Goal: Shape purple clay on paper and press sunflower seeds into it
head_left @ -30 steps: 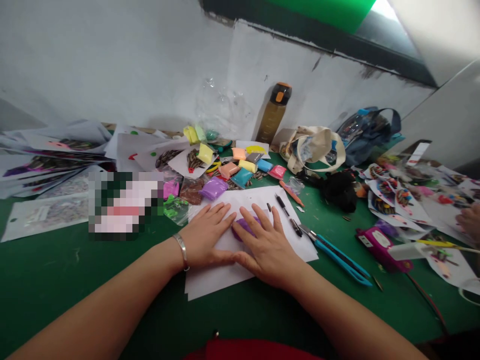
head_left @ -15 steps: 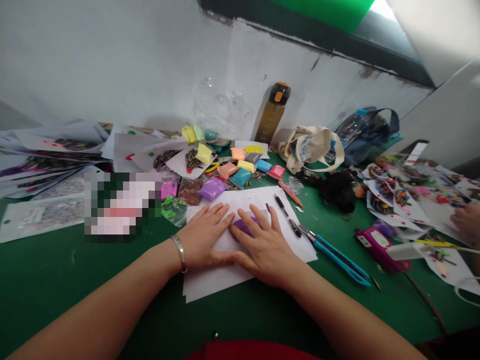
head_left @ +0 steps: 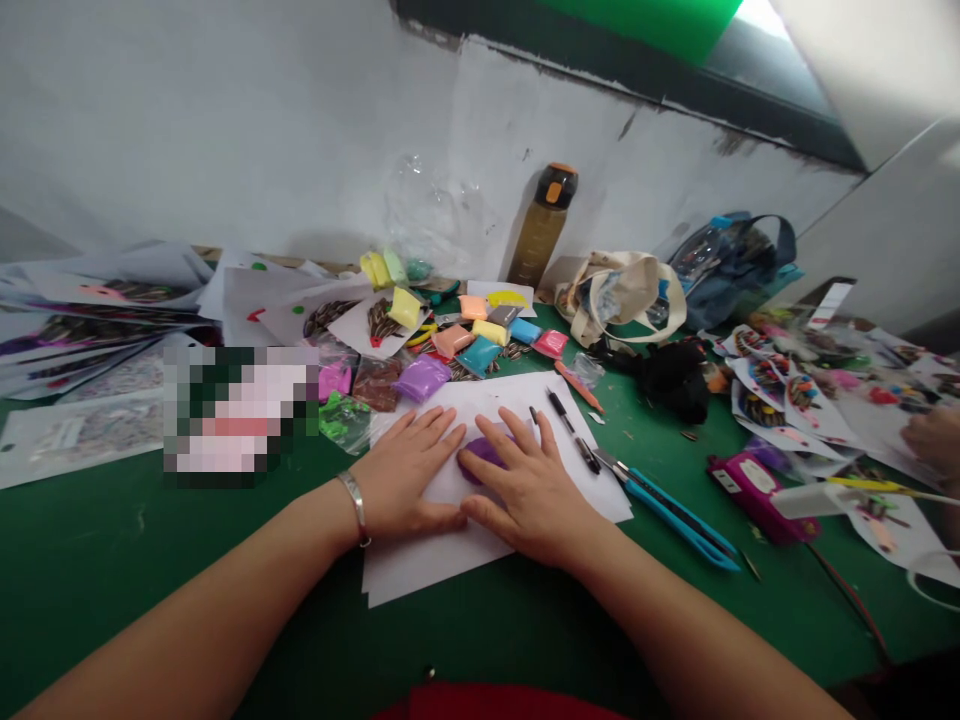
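Purple clay lump [head_left: 484, 458] pressed flat on a white sheet [head_left: 450, 560], just below the centre of the frame.

The right hand [head_left: 536, 490] lies over the lump with its fingers open and spread, gripping nothing. The left hand [head_left: 409, 475] rests open and flat on the sheet, just beside it. The lump looks soft, light and a little tacky, so it is probably best peeled up by its exposed upper-left edge. Pens [head_left: 562, 412] and a blue knife [head_left: 675, 515] lie to the right, and coloured packets [head_left: 480, 352] lie above on the green table [head_left: 112, 560].
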